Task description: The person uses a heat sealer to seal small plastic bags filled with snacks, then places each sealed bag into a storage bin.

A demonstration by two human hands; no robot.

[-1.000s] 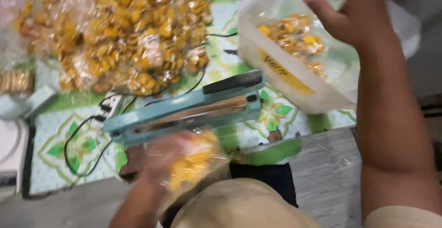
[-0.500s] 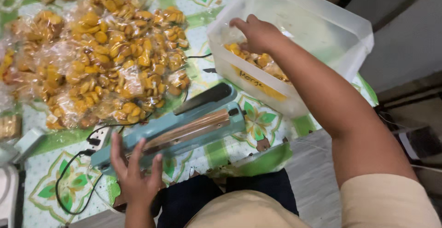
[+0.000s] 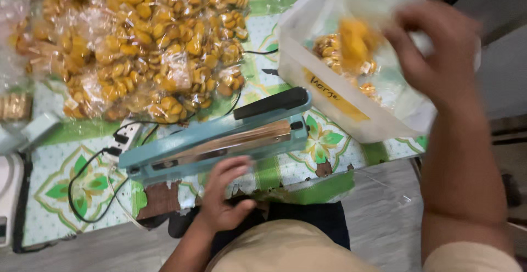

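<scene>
My right hand (image 3: 439,47) is raised over a translucent white plastic tub (image 3: 351,118) and grips a clear packet of yellow snacks (image 3: 354,41), which is blurred by motion. More loose packets lie inside the tub. My left hand (image 3: 225,195) rests at the near edge of the table, just in front of a teal bag sealer (image 3: 219,140) with a black handle. Its fingers are loosely curled and apart, with nothing in them. The sealer's arm is down.
A big heap of sealed snack packets (image 3: 148,47) covers the far left of the green patterned mat (image 3: 82,184). A white power strip (image 3: 129,135) and its black cable (image 3: 77,195) lie left of the sealer. A white device (image 3: 8,195) sits at the left edge.
A second ago my left hand held a yellow packet; now it is empty by the sealer. My right hand reached into the tub and has lifted a packet out.
</scene>
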